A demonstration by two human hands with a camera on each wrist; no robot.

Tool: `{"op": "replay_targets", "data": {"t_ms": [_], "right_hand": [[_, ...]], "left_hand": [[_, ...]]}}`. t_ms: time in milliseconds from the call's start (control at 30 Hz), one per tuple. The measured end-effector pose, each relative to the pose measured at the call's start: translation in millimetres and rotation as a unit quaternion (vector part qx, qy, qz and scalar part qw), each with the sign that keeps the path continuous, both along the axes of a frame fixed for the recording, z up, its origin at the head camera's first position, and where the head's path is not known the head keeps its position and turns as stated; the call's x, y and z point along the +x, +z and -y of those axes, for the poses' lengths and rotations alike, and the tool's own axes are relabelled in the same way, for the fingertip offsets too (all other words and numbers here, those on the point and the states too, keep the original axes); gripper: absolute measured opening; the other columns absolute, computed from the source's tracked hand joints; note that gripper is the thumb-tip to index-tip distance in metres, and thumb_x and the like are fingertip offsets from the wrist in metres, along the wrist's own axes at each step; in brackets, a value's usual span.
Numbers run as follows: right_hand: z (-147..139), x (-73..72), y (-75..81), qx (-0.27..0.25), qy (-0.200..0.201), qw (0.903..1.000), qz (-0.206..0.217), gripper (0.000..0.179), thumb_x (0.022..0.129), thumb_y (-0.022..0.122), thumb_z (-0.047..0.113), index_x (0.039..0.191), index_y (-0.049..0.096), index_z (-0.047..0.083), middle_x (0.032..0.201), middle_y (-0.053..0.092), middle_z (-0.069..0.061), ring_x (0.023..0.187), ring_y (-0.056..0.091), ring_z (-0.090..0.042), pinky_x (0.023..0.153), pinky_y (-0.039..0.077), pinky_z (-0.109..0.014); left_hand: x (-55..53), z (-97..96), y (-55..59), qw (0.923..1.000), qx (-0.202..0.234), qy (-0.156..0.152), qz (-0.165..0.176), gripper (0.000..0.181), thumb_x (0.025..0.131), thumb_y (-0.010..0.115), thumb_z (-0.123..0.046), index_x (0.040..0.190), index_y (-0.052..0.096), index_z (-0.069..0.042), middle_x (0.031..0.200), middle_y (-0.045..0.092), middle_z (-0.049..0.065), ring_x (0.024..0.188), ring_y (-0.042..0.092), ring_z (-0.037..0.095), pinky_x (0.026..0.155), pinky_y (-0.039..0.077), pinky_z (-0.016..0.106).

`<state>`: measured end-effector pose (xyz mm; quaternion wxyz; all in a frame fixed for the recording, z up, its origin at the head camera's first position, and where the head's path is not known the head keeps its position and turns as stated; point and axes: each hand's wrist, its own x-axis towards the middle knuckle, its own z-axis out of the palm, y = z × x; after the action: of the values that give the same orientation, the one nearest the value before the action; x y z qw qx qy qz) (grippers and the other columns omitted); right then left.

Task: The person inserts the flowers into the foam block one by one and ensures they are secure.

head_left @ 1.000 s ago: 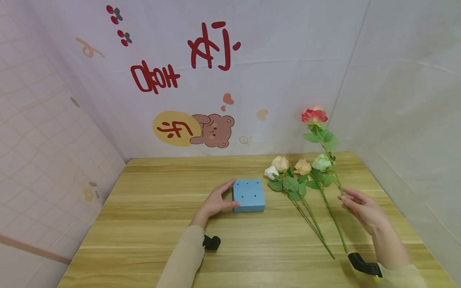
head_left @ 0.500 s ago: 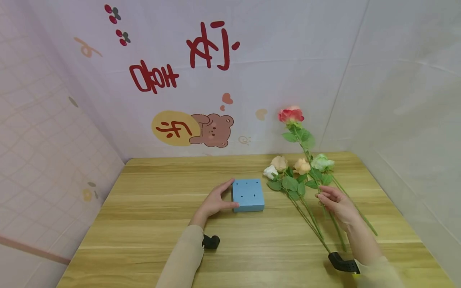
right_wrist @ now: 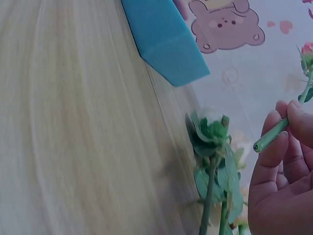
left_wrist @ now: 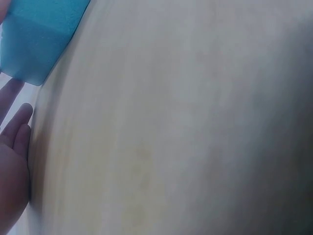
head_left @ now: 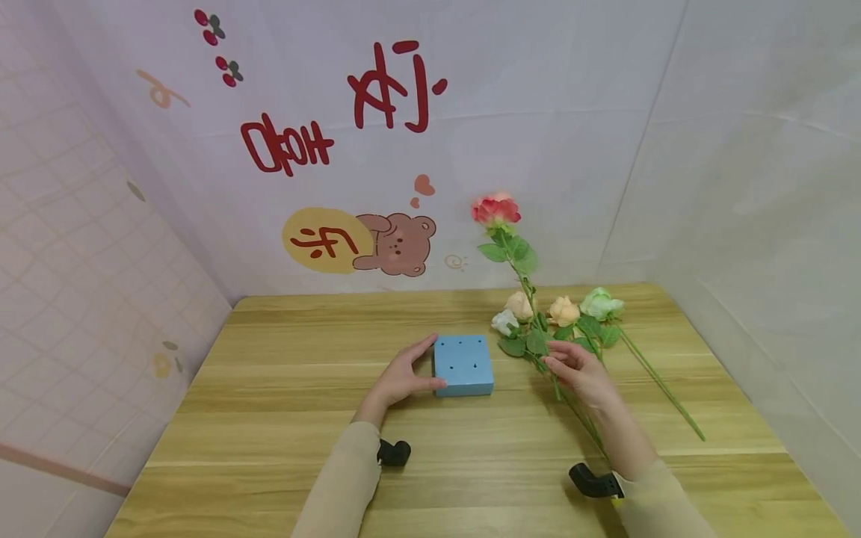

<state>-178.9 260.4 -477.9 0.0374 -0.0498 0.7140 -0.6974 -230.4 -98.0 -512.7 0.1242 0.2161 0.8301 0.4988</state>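
A square blue block (head_left: 464,364) with several small holes in its top lies on the table. My left hand (head_left: 398,379) holds its left side, thumb at the front corner and a finger at the back corner. My right hand (head_left: 587,379) pinches the stem of a red rose (head_left: 496,210) between thumb and fingers. This rose stands nearly upright, tilted left, its bloom high in front of the wall. In the right wrist view the cut end of the stem (right_wrist: 270,137) sticks out past my fingertips, off the table and apart from the block (right_wrist: 168,44).
Right of the block lie a white rose (head_left: 504,322), two peach roses (head_left: 563,311) and a pale green rose (head_left: 601,304), partly behind my right hand. A bare-looking green stem (head_left: 662,382) lies farther right. A printed cloth wall (head_left: 538,134) closes off the table's back.
My right hand has carried the red rose leftward, from the table's right side to over the other flowers near the block. The left hand and the block have stayed in place.
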Motion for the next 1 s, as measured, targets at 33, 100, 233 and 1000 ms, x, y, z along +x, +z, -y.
{"op": "replay_targets", "data": {"t_ms": [33,100,233,1000], "right_hand": [[3.5,-1.5,0.6,0.012,0.000,0.9999,-0.001,0.038,0.099,0.058,0.003,0.134,0.050,-0.010,0.096,0.067,0.011,0.088,0.065,-0.009,0.068,0.050,-0.021],[10.8,-4.7,1.8,0.034,-0.004,0.9994,-0.006,0.045,0.099,0.059,0.004,0.136,0.044,-0.016,0.096,0.067,0.010,0.085,0.065,-0.009,0.067,0.050,-0.022],[25.2,-10.4,4.0,0.051,-0.007,0.9987,-0.004,0.047,0.098,0.061,0.006,0.137,0.044,-0.015,0.098,0.068,0.004,0.084,0.064,-0.010,0.068,0.049,-0.026],[95.9,-46.3,29.1,0.083,-0.017,0.9936,-0.075,0.032,0.094,0.068,0.005,0.122,0.059,-0.007,0.096,0.069,-0.014,0.080,0.067,-0.016,0.072,0.056,-0.034]], "left_hand": [[-0.1,0.0,-0.3,1.0000,0.000,-0.001,-0.001,0.094,0.082,0.083,-0.032,0.158,0.029,-0.019,0.160,0.027,0.005,0.147,0.021,0.029,0.115,0.022,0.052],[0.0,0.0,-0.8,1.0000,0.001,-0.001,-0.001,0.094,0.082,0.083,-0.032,0.158,0.029,-0.019,0.160,0.027,0.005,0.147,0.021,0.029,0.115,0.022,0.052],[-0.3,0.0,-1.9,1.0000,0.002,-0.002,-0.002,0.095,0.082,0.083,-0.032,0.158,0.029,-0.018,0.160,0.028,0.005,0.147,0.022,0.028,0.115,0.022,0.052],[-1.4,-0.5,-0.8,1.0000,0.004,0.006,0.001,0.096,0.079,0.085,-0.032,0.157,0.031,-0.018,0.160,0.027,0.005,0.147,0.023,0.027,0.116,0.021,0.049]]}}
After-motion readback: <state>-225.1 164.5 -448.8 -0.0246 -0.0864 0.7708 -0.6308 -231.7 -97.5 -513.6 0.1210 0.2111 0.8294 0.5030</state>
